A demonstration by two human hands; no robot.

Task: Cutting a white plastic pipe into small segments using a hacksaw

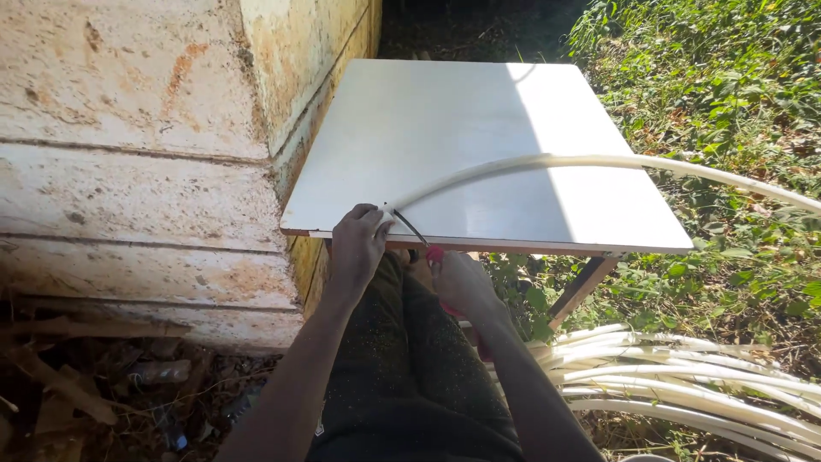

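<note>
My left hand [357, 246] grips the end of a thick white cable [547, 162] at the near edge of a white table [445, 111]. A dark inner wire [409, 226] sticks out of the cable's cut end toward me. The cable arcs across the tabletop and off to the right over the grass. My right hand [462, 287] is below the table edge, closed around a tool with red handles [435, 254]; the tool's head is hidden. Both hands sit above my dark trousers.
A rough yellowed stone wall [137, 154] stands close on the left, touching the table's left side. A coil of the same white cable [684, 376] lies on the ground at the right. Grass and weeds [727, 77] cover the right side. Dry debris lies lower left.
</note>
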